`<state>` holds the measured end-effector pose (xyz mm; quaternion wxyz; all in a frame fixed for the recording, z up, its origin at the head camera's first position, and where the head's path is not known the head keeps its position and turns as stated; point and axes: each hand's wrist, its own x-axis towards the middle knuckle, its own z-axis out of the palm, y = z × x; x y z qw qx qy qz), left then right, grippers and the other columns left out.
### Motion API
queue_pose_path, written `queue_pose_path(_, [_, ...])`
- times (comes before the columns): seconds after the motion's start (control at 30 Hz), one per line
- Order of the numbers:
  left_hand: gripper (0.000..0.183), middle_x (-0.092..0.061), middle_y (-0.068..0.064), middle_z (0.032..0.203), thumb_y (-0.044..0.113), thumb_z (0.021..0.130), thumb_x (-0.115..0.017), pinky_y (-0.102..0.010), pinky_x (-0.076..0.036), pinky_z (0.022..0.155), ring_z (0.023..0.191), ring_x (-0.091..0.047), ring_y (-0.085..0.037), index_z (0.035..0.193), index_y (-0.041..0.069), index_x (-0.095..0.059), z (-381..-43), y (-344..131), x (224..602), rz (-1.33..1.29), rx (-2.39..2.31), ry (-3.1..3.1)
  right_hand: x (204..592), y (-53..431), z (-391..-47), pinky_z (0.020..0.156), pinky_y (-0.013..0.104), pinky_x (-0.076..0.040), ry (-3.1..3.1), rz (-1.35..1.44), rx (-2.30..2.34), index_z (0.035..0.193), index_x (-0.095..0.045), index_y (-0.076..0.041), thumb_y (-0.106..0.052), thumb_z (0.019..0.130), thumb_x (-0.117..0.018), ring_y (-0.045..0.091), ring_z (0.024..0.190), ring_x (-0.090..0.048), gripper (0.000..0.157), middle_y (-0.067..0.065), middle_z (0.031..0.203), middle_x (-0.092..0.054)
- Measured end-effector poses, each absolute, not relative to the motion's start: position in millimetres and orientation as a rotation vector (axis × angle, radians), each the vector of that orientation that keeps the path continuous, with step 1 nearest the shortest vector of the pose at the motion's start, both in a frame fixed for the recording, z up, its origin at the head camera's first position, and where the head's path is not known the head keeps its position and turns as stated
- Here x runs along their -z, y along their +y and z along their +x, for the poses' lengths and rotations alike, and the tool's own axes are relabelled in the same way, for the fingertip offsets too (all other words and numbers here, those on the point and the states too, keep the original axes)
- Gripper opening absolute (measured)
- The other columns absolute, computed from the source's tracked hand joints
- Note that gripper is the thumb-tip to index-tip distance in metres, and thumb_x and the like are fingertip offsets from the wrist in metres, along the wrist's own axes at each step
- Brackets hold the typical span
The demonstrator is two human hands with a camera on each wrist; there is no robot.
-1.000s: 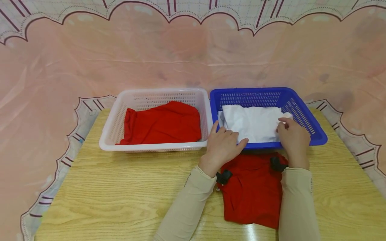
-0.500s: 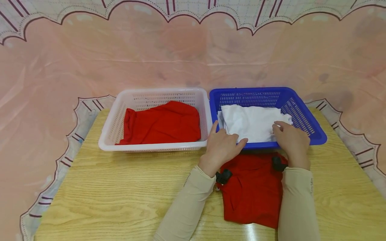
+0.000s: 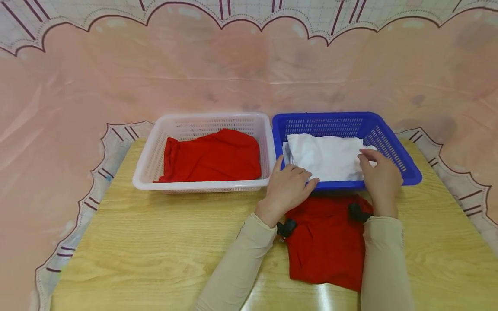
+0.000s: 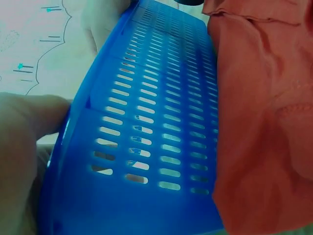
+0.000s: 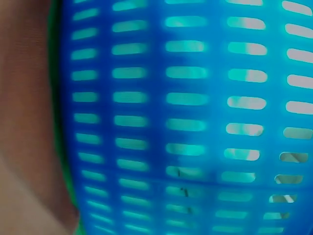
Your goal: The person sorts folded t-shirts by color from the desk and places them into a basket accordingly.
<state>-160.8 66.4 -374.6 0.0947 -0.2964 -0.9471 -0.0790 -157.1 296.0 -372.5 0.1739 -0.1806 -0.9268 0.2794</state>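
Observation:
Folded white cloth (image 3: 328, 155) lies in the blue plastic basket (image 3: 413, 176) at the right. At the basket's front left corner, my left hand (image 3: 285, 186) reaches over the rim, its fingertips at the cloth's left end and its thumb out along the rim. My right hand (image 3: 382, 179) reaches over the front right side, index finger and thumb at the cloth's right end with a gap between them; its other fingers are hidden. In the left wrist view the thumb (image 4: 49, 112) lies against the rim. The right wrist view is filled mostly by the slotted basket wall (image 5: 156, 107).
A folded red cloth garment (image 3: 330, 246) lies on the wooden table (image 3: 163, 242), between my forearms and in front of the blue basket. Against that basket's left side stands a white basket (image 3: 145, 172) holding red cloth (image 3: 214, 157). A patterned pink sheet (image 3: 233, 77) hangs behind.
My right hand shifted slightly left along the white cloth, then back right, its index finger and thumb now a little farther apart. The left hand stays at the corner. The head view shifted slightly.

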Motion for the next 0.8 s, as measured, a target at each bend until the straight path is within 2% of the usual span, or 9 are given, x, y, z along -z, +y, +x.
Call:
queue_pose_path(0.13, [0.036, -0.059, 0.015, 0.111, 0.043, 0.094, -0.033, -0.049, -0.006, 0.105, 0.108, -0.049, -0.009, 0.108, 0.033, -0.064, -158, 66, 375, -0.893, 0.306, -2.777, 371, 295, -152, 0.089, 0.046, -0.03, -2.501, -0.488, -0.938, 0.117, -0.06, -0.025, -0.044, 0.088, -0.048, 0.025, 0.112, -0.047, 0.037, 0.003, 0.111, -0.061])
queue_pose_path(0.3, [0.03, -0.063, 0.015, 0.1, 0.04, 0.092, -0.039, -0.049, -0.009, 0.105, 0.101, -0.053, -0.007, 0.104, 0.031, -0.066, -154, 66, 379, -0.92, 0.402, -2.706, 371, 298, -142, 0.092, 0.029, -0.036, -2.305, -0.406, -1.284, 0.117, -0.06, -0.025, -0.037, 0.087, -0.054, 0.008, 0.107, -0.049, 0.033, -0.004, 0.105, -0.063])
queue_pose_path(0.43, [0.028, -0.063, 0.016, 0.099, 0.037, 0.092, -0.042, -0.044, -0.007, 0.106, 0.107, -0.05, -0.007, 0.104, 0.031, -0.066, -154, 63, 384, -0.979, 0.464, -2.649, 372, 302, -135, 0.089, 0.022, -0.04, -2.041, -0.213, -1.622, 0.118, -0.059, -0.012, -0.022, 0.088, -0.057, 0.012, 0.094, -0.057, 0.032, 0.002, 0.101, -0.064])
queue_pose_path(0.53, [0.027, -0.062, 0.015, 0.104, 0.036, 0.092, -0.045, -0.04, -0.005, 0.107, 0.113, -0.046, -0.008, 0.11, 0.029, -0.064, -154, 59, 386, -1.013, 0.51, -2.629, 370, 304, -130, 0.082, 0.019, -0.044, -1.86, -0.099, -1.814, 0.116, -0.059, -0.003, -0.014, 0.086, -0.058, 0.018, 0.086, -0.059, 0.032, 0.009, 0.099, -0.063])
queue_pose_path(0.7, [0.03, -0.06, 0.011, 0.109, 0.028, 0.088, -0.055, -0.039, -0.007, 0.107, 0.112, -0.045, -0.008, 0.118, 0.027, -0.059, -151, 49, 390, -1.069, 0.573, -2.605, 364, 299, -118, 0.077, 0.019, -0.047, -1.755, -0.076, -1.977, 0.117, -0.056, 0.0, -0.014, 0.087, -0.056, 0.022, 0.085, -0.059, 0.033, 0.013, 0.101, -0.061])
queue_pose_path(0.8, [0.031, -0.057, 0.009, 0.115, 0.023, 0.089, -0.055, -0.038, -0.006, 0.108, 0.114, -0.044, -0.008, 0.12, 0.024, -0.057, -148, 43, 391, -1.14, 0.652, -2.559, 361, 295, -105, 0.076, 0.022, -0.048, -1.69, -0.052, -2.056, 0.117, -0.054, 0.004, -0.012, 0.088, -0.055, 0.023, 0.078, -0.06, 0.033, 0.016, 0.098, -0.061])
